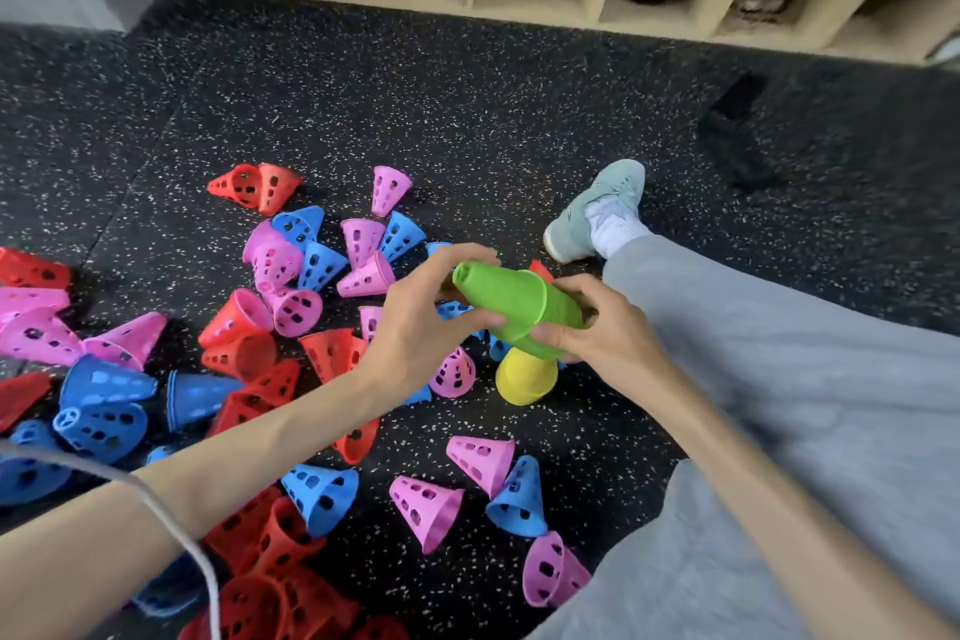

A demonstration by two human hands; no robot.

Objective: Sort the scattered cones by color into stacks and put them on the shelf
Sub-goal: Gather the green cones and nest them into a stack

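Here, the left hand [415,322] and the right hand [597,327] both curl around a green cone stack [514,301], just above a yellow cone stack [524,377].

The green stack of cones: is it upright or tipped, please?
Tipped: the green stack lies nearly sideways in both hands, narrow tip up-left, wide rims lower right.

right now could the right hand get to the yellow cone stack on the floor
Probably yes, once freed. The yellow cone stack stands just below the right hand with nothing between them, but that hand and the left hand both grip the green cone stack.
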